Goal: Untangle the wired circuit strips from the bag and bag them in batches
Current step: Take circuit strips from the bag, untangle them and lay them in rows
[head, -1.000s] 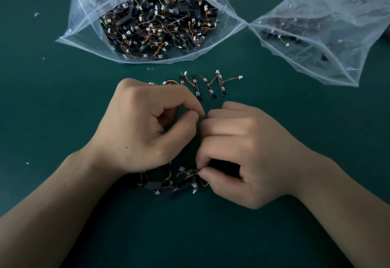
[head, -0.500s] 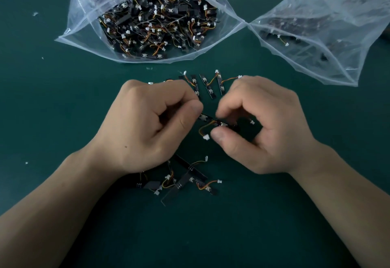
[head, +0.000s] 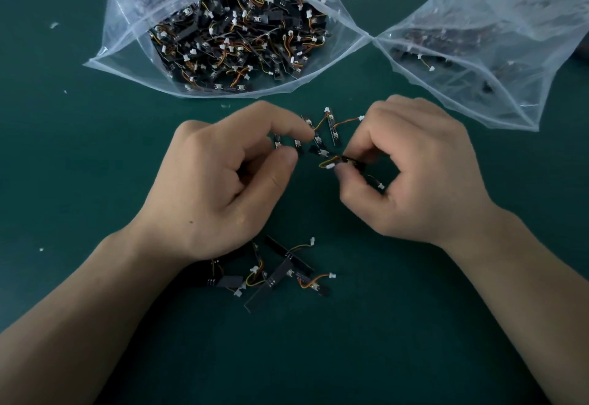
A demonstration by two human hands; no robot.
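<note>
We see one wired circuit strip [head: 350, 161], black with a yellow-orange lead, pinched between the thumb and forefinger of the right hand [head: 424, 175]. The other right fingers are curled behind it. A thin wire ending in a white connector [head: 381, 185] hangs inside the curl of that hand, just beneath the thumb.

The left hand [head: 220, 181] faces it, fingertips near the right ones, thumb and forefinger bent toward each other. Short black pieces show between them, but we cannot tell whether they are gripped or merely lie behind the fingers.

Just beyond both sets of fingertips, a few loose strips [head: 331, 127] lie side by side on the green table [head: 382, 341]. Behind the hands, near the wrists, sits a tangled clump [head: 287, 274] of more strips, partly under the left palm.

Further past the fingertips, the full bag [head: 127, 38] gapes open toward the hands, heaped with strips. The second bag [head: 497, 22] lies beyond the right knuckles, holding only a few, and the two bags touch at one corner.
</note>
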